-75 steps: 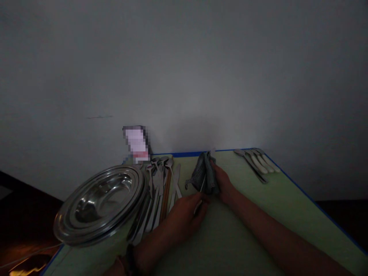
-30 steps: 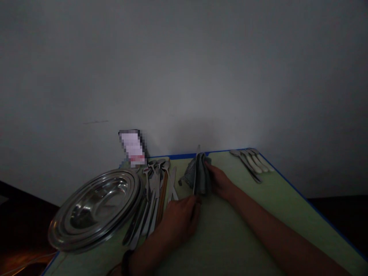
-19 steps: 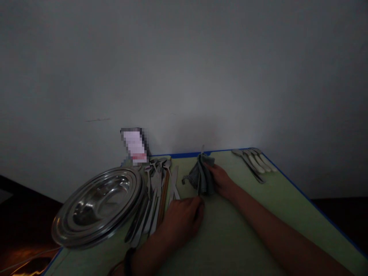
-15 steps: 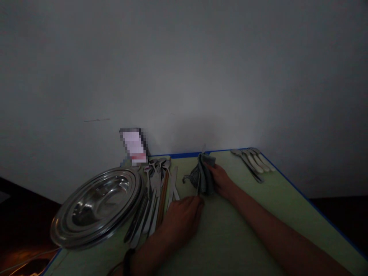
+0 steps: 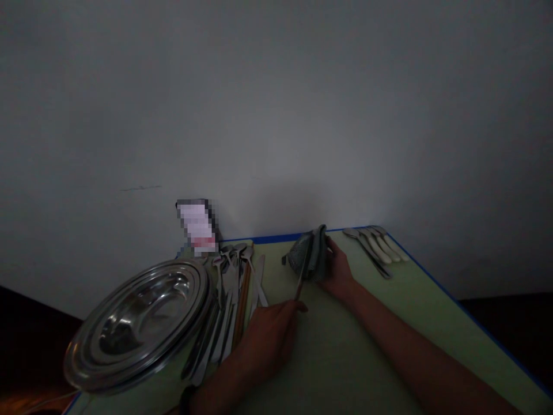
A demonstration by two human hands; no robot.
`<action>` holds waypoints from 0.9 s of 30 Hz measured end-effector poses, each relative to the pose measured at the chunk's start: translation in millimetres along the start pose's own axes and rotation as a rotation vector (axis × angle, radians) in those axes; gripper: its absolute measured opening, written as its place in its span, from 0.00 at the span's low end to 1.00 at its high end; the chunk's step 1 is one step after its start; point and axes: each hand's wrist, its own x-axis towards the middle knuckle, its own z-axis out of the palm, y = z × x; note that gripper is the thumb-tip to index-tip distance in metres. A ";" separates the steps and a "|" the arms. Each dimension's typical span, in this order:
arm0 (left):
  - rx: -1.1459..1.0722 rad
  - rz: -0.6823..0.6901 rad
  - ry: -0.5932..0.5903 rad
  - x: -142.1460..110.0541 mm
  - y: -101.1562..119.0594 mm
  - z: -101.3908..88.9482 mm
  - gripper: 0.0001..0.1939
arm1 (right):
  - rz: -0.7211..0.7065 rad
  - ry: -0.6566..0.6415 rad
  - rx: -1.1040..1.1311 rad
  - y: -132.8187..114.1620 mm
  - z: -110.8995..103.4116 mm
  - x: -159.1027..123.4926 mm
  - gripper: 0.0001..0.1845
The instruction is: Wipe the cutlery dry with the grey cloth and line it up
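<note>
My left hand (image 5: 271,333) is closed round the handle end of a slim metal utensil (image 5: 302,274) that slants up and to the right. Its far end is wrapped in a grey cloth (image 5: 309,256), which my right hand (image 5: 337,271) grips near the back of the green table (image 5: 371,340). The scene is dim, so I cannot tell what kind of utensil it is.
A stack of steel plates (image 5: 138,320) overhangs the table's left front. Beside it lies a pile of cutlery and wooden chopsticks (image 5: 233,294). Several white-handled spoons (image 5: 375,245) lie in a row at the back right. A blurred box (image 5: 195,227) stands against the wall.
My right hand and the cloth have shifted up and to the right along the utensil, toward its far end. The utensil now leans more to the right; my left hand stays at the handle.
</note>
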 end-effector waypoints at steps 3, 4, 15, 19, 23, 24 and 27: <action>-0.046 -0.044 0.011 0.2 -0.3 -1.6 0.14 | 0.035 0.016 -0.021 3.9 -3.2 4.4 0.18; -0.054 -0.058 0.015 0.1 -0.4 -1.9 0.14 | 0.041 0.023 -0.030 5.4 -4.7 6.4 0.17; -0.095 -0.083 0.022 -0.4 -0.9 -3.4 0.14 | 0.044 0.003 -0.172 9.5 -6.0 0.3 0.08; -0.085 -0.082 0.026 -0.6 0.4 -4.8 0.13 | -0.019 0.000 -0.206 10.3 -5.4 -1.8 0.07; -0.063 -0.074 0.010 0.4 3.9 -6.1 0.12 | -0.037 0.007 -0.225 11.6 -6.3 -0.7 0.08; -0.052 -0.071 0.006 0.8 4.6 -6.3 0.12 | -0.038 0.008 -0.228 11.8 -6.4 -0.4 0.08; -0.023 -0.056 -0.011 1.7 5.3 -6.2 0.11 | -0.033 0.010 -0.233 11.8 -6.3 -0.3 0.06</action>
